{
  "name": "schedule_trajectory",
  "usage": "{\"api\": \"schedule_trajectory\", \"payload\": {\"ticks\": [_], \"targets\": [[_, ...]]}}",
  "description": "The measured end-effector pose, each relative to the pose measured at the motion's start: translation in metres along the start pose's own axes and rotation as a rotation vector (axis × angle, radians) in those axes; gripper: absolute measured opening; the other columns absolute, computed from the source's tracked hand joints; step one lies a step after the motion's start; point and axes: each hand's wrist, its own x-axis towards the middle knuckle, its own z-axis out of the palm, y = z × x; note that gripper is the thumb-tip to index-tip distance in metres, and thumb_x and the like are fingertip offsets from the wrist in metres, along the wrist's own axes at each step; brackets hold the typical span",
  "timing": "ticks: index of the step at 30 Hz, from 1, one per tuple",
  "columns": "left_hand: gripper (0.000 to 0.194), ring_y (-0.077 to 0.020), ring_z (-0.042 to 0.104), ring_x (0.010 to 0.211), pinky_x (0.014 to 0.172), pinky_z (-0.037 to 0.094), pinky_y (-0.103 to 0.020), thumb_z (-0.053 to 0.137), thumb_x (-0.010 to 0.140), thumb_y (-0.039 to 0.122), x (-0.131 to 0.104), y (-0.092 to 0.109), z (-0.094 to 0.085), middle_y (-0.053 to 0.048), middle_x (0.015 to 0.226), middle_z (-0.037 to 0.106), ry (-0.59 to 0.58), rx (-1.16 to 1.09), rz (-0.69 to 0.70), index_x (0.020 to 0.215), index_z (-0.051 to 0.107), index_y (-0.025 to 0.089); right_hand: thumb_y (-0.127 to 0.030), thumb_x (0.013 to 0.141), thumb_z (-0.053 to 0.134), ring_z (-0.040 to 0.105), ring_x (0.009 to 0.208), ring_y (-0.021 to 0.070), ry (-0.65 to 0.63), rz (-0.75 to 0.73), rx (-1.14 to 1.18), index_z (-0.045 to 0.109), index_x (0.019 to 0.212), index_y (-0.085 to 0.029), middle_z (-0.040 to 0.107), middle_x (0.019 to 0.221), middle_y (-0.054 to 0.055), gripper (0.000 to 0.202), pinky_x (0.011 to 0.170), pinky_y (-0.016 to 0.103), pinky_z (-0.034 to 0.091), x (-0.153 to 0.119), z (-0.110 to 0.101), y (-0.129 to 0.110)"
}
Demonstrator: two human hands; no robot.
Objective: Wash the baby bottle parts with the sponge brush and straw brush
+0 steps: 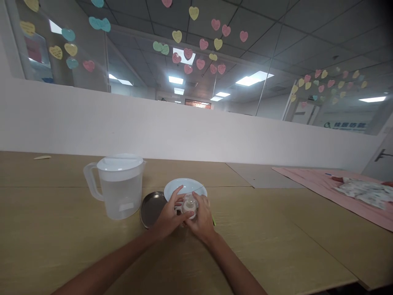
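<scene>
Both hands are closed around what looks like a baby bottle point(189, 202), seen from above with a clear domed top and a pale ring. My left hand point(172, 211) grips it from the left, its thumb across the near side. From the right, my right hand point(201, 215) wraps round it with fingers at the top. The lower part is hidden by the hands. Just behind is a white bowl point(184, 183), partly covered by my fingers. A shallow metal tray point(152, 209) lies left of my left hand. Something thin and green point(214, 220) shows beside my right hand.
A translucent lidded pitcher point(121, 192) stands on the wooden table point(260, 246) at the left. A pale flat stick point(42, 157) lies farther back. At the far right, a doll in patterned clothes point(365, 191) rests on a pink cloth point(297, 178). A white wall point(172, 127) borders the table.
</scene>
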Motion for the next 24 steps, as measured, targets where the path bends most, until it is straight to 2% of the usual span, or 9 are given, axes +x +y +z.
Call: {"api": "schedule_trajectory", "payload": {"ticks": [3, 5, 9, 12, 16, 19, 21, 24], "targets": [[0.062, -0.0215, 0.04, 0.12, 0.099, 0.034, -0.038, 0.053, 0.081, 0.037, -0.003, -0.005, -0.006, -0.01, 0.133, 0.04, 0.043, 0.04, 0.085, 0.135, 0.023, 0.025, -0.037, 0.078, 0.053, 0.044, 0.11, 0.0253, -0.009, 0.046, 0.133, 0.021, 0.135, -0.017, 0.045, 0.122, 0.013, 0.068, 0.092, 0.044, 0.037, 0.001, -0.008, 0.001], [0.057, -0.0226, 0.037, 0.122, 0.1, 0.033, -0.038, 0.05, 0.083, 0.036, -0.009, -0.011, -0.006, -0.01, 0.134, 0.04, 0.041, 0.065, 0.134, 0.134, 0.026, 0.023, -0.037, 0.081, 0.049, 0.044, 0.112, 0.0234, -0.009, 0.098, 0.217, 0.017, 0.136, -0.016, 0.044, 0.124, 0.013, 0.067, 0.094, 0.041, 0.037, 0.0, -0.011, 0.001], [0.06, -0.0254, 0.037, 0.122, 0.101, 0.031, -0.039, 0.054, 0.081, 0.035, -0.023, -0.024, 0.007, -0.01, 0.135, 0.039, -0.034, 0.171, 0.212, 0.133, 0.03, 0.019, -0.038, 0.082, 0.05, 0.048, 0.109, 0.0223, -0.099, 0.146, 0.227, 0.032, 0.13, -0.017, 0.049, 0.121, 0.011, 0.056, 0.092, 0.037, 0.039, -0.002, -0.008, 0.002], [0.065, -0.0244, 0.041, 0.118, 0.097, 0.037, -0.038, 0.056, 0.079, 0.036, -0.026, -0.033, 0.016, -0.01, 0.133, 0.042, 0.009, 0.268, 0.207, 0.135, 0.027, 0.021, -0.038, 0.081, 0.051, 0.054, 0.1, 0.0207, -0.115, 0.217, 0.221, 0.039, 0.125, -0.017, 0.056, 0.112, 0.009, 0.051, 0.085, 0.033, 0.044, -0.002, -0.005, 0.001], [0.068, -0.0231, 0.044, 0.114, 0.092, 0.041, -0.036, 0.057, 0.078, 0.035, -0.023, -0.038, 0.017, -0.009, 0.13, 0.043, 0.049, 0.349, 0.228, 0.136, 0.023, 0.024, -0.039, 0.082, 0.05, 0.059, 0.084, 0.0166, -0.121, 0.297, 0.277, 0.042, 0.124, -0.019, 0.061, 0.098, 0.005, 0.047, 0.07, 0.026, 0.048, 0.0, -0.006, -0.001], [0.07, -0.0232, 0.041, 0.117, 0.097, 0.036, -0.038, 0.057, 0.079, 0.033, -0.024, -0.04, 0.016, -0.009, 0.13, 0.041, 0.053, 0.385, 0.296, 0.138, 0.02, 0.025, -0.038, 0.082, 0.05, 0.059, 0.086, 0.017, -0.078, 0.272, 0.25, 0.042, 0.124, -0.019, 0.06, 0.1, 0.006, 0.046, 0.073, 0.027, 0.048, -0.001, -0.007, -0.002], [0.068, -0.0233, 0.04, 0.118, 0.098, 0.036, -0.039, 0.056, 0.079, 0.033, -0.025, -0.04, 0.016, -0.009, 0.13, 0.041, 0.037, 0.406, 0.315, 0.137, 0.021, 0.025, -0.035, 0.083, 0.049, 0.057, 0.093, 0.0189, 0.006, 0.217, 0.199, 0.038, 0.127, -0.018, 0.058, 0.107, 0.009, 0.048, 0.078, 0.03, 0.048, -0.001, -0.008, -0.001], [0.058, -0.0231, 0.041, 0.117, 0.097, 0.037, -0.038, 0.054, 0.081, 0.032, -0.026, -0.039, 0.017, -0.009, 0.128, 0.043, 0.022, 0.421, 0.309, 0.133, 0.029, 0.026, -0.029, 0.083, 0.051, 0.052, 0.105, 0.0222, 0.192, 0.025, 0.1, 0.03, 0.132, -0.018, 0.051, 0.117, 0.013, 0.054, 0.085, 0.036, 0.047, 0.0, -0.008, 0.003]]}}
